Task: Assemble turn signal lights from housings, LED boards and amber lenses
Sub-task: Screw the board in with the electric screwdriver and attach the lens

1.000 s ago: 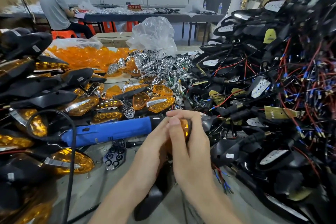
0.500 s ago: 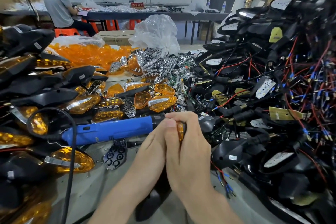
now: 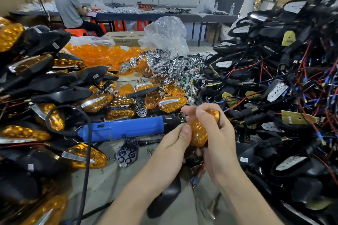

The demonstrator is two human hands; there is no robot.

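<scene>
Fingers of both hands curl around an amber lens [image 3: 198,134] at centre: the left hand [image 3: 173,140] presses its thumb on the face, the right hand [image 3: 219,133] wraps over the top. It is held above the table [image 3: 109,179], beside a blue screwdriver [image 3: 124,129] — wired housings [image 3: 274,87] piled right

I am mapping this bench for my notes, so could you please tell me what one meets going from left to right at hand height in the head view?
Stack of finished lights → blue screwdriver → left hand → amber-lensed light → right hand → heap of wired black housings.
</scene>
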